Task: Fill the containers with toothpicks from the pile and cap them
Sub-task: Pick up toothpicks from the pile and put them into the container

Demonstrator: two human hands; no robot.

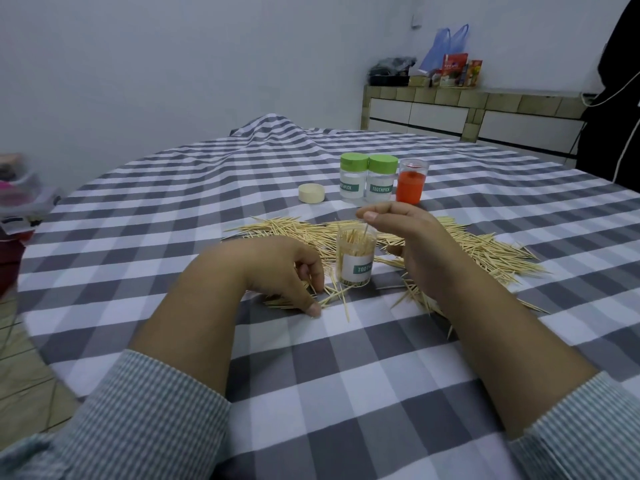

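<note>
Grey-and-white checked tablecloth (311, 375) covered the table; plain wall behind, tiled counter with bags far right.

Item, left hand (277, 268): palm down on the cloth left of the open container, fingers curled, fingertips pinching loose toothpicks at the near edge of the pile (467, 244). Forearm lay low, striped sleeve at the wrist.

Item, open container (356, 258): upright, clear, labelled, partly filled, between the two hands.

Item, right hand (401, 220): raised over the container's mouth, wrist bent, thumb and forefinger pinching a toothpick that pointed down into it.

Item, cream cap (312, 192): lying beyond the pile, apart from the container.

Items, two green-capped containers (367, 178) and an orange one (410, 183): upright behind.

Handling note: toothpicks probably best gathered parallel and dropped in vertically, so none jam across the mouth before capping.
</note>
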